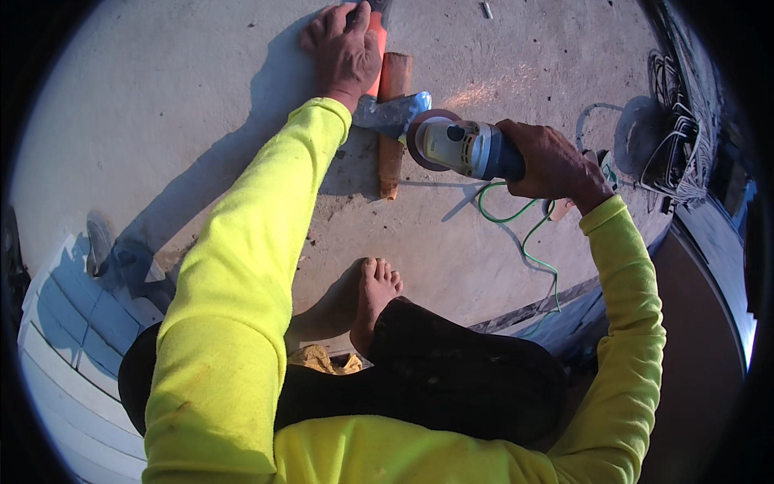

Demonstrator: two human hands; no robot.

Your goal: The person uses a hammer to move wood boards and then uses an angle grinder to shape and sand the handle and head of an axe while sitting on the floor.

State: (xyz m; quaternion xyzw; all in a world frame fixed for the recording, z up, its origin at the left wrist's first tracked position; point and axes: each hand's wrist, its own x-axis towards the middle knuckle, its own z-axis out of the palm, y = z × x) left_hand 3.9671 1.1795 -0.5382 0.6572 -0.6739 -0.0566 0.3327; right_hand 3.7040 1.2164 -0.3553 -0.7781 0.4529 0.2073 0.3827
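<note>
My left hand presses down around the orange handle of what looks like a hatchet, near the top of the view. Its grey metal head lies across a reddish-brown piece of wood on the ground, the bright edge facing right. My right hand grips the body of an angle grinder, closed round its dark rear part. The grinder's disc is at the bright edge, and orange sparks fly up and to the right.
A green cord loops over the concrete floor below the grinder. Bundled wires lie at the right. My bare foot is on the floor below the wood. Pale tiles or boards are at the lower left, yellowish cloth beside my leg.
</note>
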